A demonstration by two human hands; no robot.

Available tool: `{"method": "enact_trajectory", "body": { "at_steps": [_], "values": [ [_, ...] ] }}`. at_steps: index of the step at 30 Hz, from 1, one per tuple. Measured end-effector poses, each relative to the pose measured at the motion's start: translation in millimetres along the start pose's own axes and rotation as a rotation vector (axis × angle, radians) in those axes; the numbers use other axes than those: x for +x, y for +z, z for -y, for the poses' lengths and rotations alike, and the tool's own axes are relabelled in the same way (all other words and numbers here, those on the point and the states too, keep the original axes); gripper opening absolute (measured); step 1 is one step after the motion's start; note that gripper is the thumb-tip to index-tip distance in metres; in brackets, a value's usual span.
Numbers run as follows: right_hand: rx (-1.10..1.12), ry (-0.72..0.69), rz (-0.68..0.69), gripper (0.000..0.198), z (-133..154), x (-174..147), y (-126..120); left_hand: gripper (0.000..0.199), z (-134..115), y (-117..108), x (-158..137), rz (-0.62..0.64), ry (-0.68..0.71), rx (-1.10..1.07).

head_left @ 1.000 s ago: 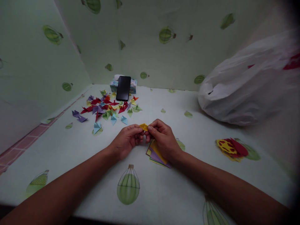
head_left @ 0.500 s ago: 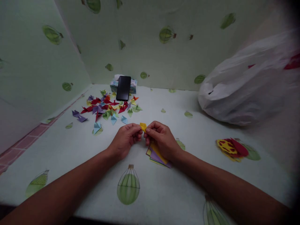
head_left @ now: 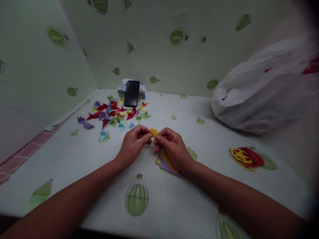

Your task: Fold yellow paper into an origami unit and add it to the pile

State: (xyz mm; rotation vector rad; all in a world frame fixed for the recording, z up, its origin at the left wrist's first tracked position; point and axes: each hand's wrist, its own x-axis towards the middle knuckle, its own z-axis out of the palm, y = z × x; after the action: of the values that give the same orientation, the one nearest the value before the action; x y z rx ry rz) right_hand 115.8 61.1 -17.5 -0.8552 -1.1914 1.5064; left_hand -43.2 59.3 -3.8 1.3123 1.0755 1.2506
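A small folded piece of yellow paper point(head_left: 154, 132) is held up above the table between my two hands. My left hand point(head_left: 136, 141) is closed, its thumb and fingertips at the paper's left edge. From the other side my right hand point(head_left: 171, 142) pinches the lower right part of the paper between thumb and fingers. Partly under my right hand lies a fanned stack of coloured paper sheets point(head_left: 167, 166), with yellow, purple and green showing. Several folded paper cranes point(head_left: 106, 115) in red, purple, green, blue and orange lie in a heap beyond my left hand.
A black phone point(head_left: 132, 93) leans against a tissue box point(head_left: 142, 90) by the back wall. On the right stands a big white plastic bag point(head_left: 249, 96). Red and yellow cut-out pieces point(head_left: 245, 156) lie in front of it. The table cover point(head_left: 99, 205) has printed balloons.
My left hand has shifted slightly up, and its fingers have changed position at the paper's edge. The yellow paper has moved a little up and to the right. My right hand stays nearly still.
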Motion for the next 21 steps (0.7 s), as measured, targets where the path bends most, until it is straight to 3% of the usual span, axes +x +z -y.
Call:
{"method": "enact_trajectory", "body": {
  "at_steps": [11,21],
  "values": [
    [-0.018,0.004,0.005,0.018,0,-2,3,0.017,6,-1,2,-0.008,-0.074,-0.071],
    [-0.158,0.062,0.008,0.018,8,4,-6,0.010,-6,-7,5,0.073,-0.010,0.130]
  ]
}}
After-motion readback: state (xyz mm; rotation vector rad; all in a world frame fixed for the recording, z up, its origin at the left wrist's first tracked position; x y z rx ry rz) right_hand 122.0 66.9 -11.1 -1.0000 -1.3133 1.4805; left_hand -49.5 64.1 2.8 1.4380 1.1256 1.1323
